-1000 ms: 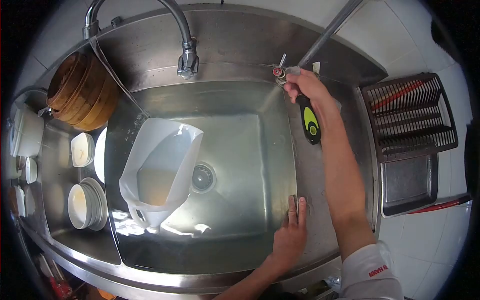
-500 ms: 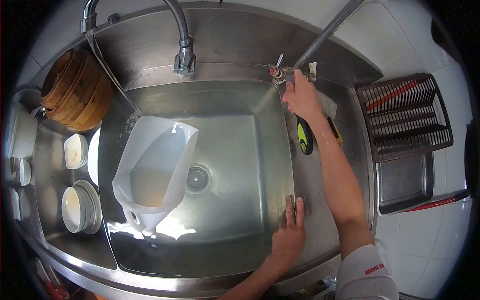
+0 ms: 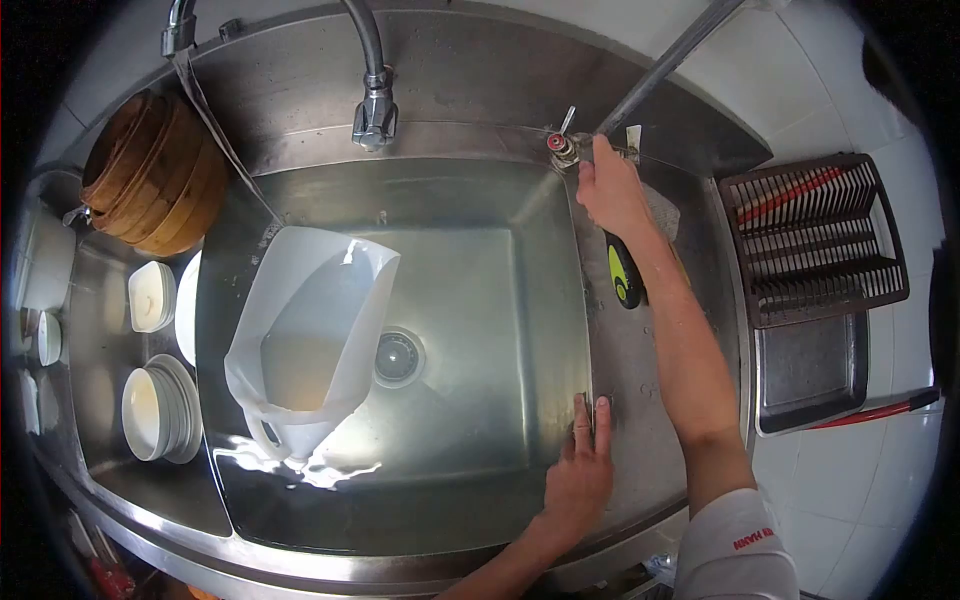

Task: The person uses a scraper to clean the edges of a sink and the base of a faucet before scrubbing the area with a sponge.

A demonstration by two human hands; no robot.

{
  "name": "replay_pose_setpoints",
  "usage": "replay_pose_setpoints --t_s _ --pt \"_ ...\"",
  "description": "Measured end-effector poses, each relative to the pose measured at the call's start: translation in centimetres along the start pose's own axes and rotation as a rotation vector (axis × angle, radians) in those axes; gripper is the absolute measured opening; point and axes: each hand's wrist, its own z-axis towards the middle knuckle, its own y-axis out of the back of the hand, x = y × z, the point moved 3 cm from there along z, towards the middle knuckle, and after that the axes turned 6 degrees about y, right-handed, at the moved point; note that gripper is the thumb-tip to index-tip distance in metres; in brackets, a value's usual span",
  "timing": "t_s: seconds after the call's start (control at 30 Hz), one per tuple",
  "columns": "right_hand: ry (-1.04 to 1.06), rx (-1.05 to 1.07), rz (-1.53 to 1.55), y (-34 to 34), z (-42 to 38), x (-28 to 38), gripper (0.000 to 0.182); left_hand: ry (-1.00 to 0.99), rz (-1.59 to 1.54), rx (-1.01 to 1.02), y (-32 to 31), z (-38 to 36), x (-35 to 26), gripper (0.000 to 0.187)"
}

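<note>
My right hand (image 3: 614, 188) is closed at the tap fitting beside the red-marked valve (image 3: 560, 146), at the sink's back right; what its fingers hold is hidden. Just below it lies a green and black handle (image 3: 623, 272). My left hand (image 3: 580, 468) rests on the sink's right edge, with two fingers stretched out. A cut white plastic jug (image 3: 375, 310) floats or stands in the water-filled basin (image 3: 460, 400), left of the drain (image 3: 399, 357). Water runs from the left spout (image 3: 178, 38).
Wooden steamers (image 3: 160, 180) stand at the back left, above stacked white bowls (image 3: 160, 412). A second faucet (image 3: 374, 115) hangs over the basin. On the right are a brown dish rack (image 3: 812, 240) and a metal tray (image 3: 812, 365).
The view has shifted slightly. My right hand stays at the tap fitting, with only a small change in its pose. My left hand remains on the edge.
</note>
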Motion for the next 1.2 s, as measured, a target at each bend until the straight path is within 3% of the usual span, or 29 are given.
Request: replay_pose_setpoints --t_s 0.1,0.4,0.8,1.07,1.17,1.2 --pt "0.149 -0.074 -0.127 0.1 -0.3 0.1 0.017 -0.017 -0.026 -0.020 0.1 -0.1 0.1 0.087" --pt "0.018 0.008 -0.123 0.0 -0.4 1.1 0.021 0.035 -0.004 0.058 0.3 0.0 -0.2 0.090" --pt "0.121 0.017 -0.113 0.2 -0.3 0.5 0.015 0.028 -0.007 0.009 -0.1 0.1 -0.1 0.086" --pt "0.153 0.119 -0.265 0.3 1.9 0.7 0.018 -0.006 -0.066 -0.055 -0.4 -0.2 0.1 0.087" --pt "0.218 0.106 -0.266 0.2 2.6 0.1 0.018 0.059 -0.006 0.172 1.3 0.1 -0.1 0.090" --pt "0.250 0.115 -0.280 0.7 2.5 0.0 0.017 0.044 -0.017 0.157 1.5 0.4 -0.1 0.091"
